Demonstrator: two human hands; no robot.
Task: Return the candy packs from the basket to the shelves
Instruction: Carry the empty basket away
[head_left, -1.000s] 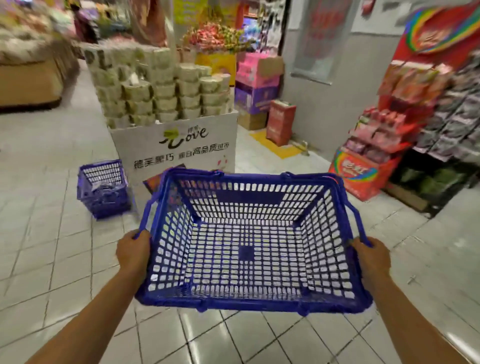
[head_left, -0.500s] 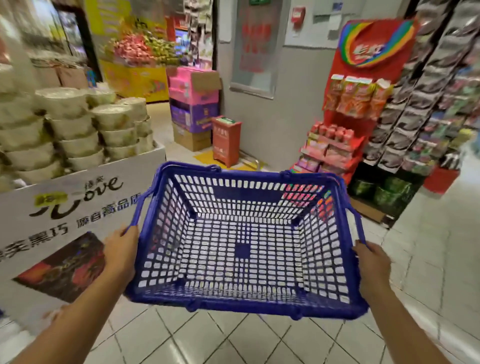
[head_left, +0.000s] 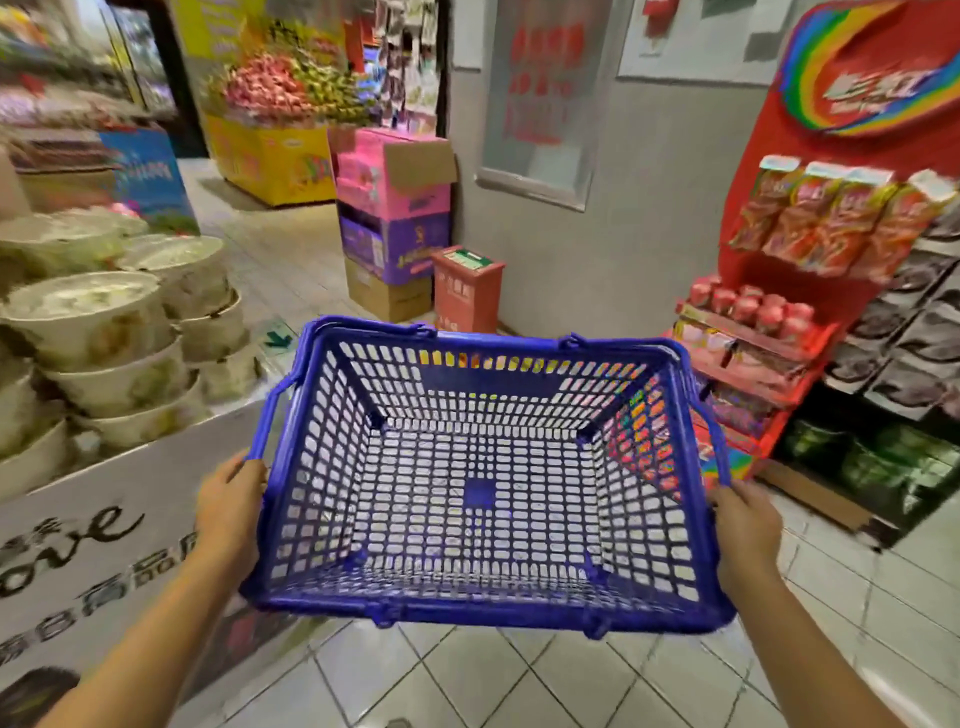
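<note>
I carry a blue plastic mesh basket (head_left: 483, 616) level in front of me, and nothing lies inside it. My left hand (head_left: 228, 499) grips its left side by the handle. My right hand (head_left: 745, 525) grips its right side the same way. A red candy display stand (head_left: 779, 291) with a rainbow header stands ahead on the right. Red candy packs (head_left: 826, 223) hang on its top row, and small red jars (head_left: 753, 309) sit on the shelf below.
A white display box (head_left: 88, 525) stacked with round tubs (head_left: 93, 322) stands close on my left. Pink and purple cartons (head_left: 395, 218) and a small red box (head_left: 467, 291) stand ahead by the grey wall. Dark snack packs (head_left: 914, 322) fill shelves at far right. Tiled floor lies below.
The view has swung right and moved forward: the tub display slid left, the red candy stand came nearer. Both hands kept their grip on the basket.
</note>
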